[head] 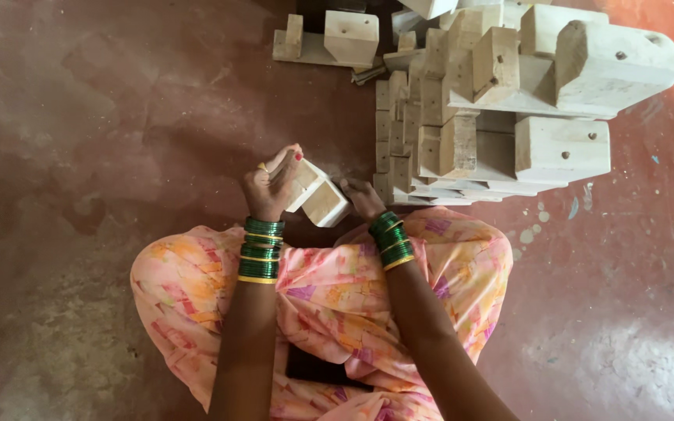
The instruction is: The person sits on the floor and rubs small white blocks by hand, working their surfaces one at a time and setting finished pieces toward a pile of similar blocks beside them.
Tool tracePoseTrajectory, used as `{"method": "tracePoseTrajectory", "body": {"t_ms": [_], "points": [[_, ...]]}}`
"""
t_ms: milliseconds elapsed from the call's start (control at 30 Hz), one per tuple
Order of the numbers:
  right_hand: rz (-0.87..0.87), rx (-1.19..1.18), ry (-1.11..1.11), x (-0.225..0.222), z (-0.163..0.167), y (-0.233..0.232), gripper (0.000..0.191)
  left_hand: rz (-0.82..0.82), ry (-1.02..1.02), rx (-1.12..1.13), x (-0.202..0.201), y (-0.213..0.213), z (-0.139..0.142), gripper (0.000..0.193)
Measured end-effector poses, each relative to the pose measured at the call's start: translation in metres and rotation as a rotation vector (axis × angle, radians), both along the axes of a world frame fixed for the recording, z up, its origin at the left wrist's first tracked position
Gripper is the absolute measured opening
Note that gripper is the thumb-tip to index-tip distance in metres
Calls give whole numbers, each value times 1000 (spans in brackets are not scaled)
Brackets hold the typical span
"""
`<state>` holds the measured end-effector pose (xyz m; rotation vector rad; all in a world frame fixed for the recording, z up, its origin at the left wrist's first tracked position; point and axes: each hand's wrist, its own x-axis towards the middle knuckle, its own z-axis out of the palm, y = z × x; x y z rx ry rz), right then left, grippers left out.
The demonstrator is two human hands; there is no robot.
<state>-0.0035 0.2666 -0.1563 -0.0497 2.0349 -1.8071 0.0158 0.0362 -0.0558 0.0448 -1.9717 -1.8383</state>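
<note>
The left hand [271,187] closes its grip around one end of a small pale wooden block [317,195], thumb and fingers wrapped over the top edge, a ring on one finger and red polish on a nail. The right hand [362,199] rests against the block's other end; its fingers are partly hidden behind the wood, so I cannot tell how firmly that grip closes, only that it touches the block. The block is made of two joined pieces and sits tilted, held in the air just above the knees, between the two hands.

Both wrists carry stacks of green bangles [260,248] edged with gold ones. Below them spreads a pink and orange flowered cloth [329,304] over the person's lap.

Just beyond the right hand stands a stack of wooden pieces [462,132], the same pale colour, piled in uneven layers: narrow short blocks at its near left edge, broad blocks with small dark holes at its right. The biggest block [614,66] lies on top at the far right, with a rounded end and a hole in its face. A separate joined piece [329,39] lies on the floor at the top, a little apart from the stack's left side. None of the wood bears a label or mark.

The reddish brown floor [103,117] lies open to the left of the hands and to the right of the lap, with pale paint spots [536,222] near the stack's lower right corner.
</note>
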Motion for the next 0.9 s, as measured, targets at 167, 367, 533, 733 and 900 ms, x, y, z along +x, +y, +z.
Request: {"method": "tracePoseTrajectory", "body": {"t_ms": [167, 367, 533, 733, 900], "points": [[-116, -70, 285, 5, 45, -19, 35, -51, 18, 274, -1, -5, 3, 28], [96, 184, 561, 9, 85, -50, 52, 10, -51, 37, 3, -12, 17, 33], [85, -130, 458, 12, 112, -46, 45, -123, 103, -85, 3, -8, 32, 30], [-35, -57, 576, 26, 156, -50, 30, -141, 73, -153, -4, 6, 30, 28], [152, 1, 743, 15, 133, -48, 32, -47, -323, 98, 2, -12, 17, 34]]}}
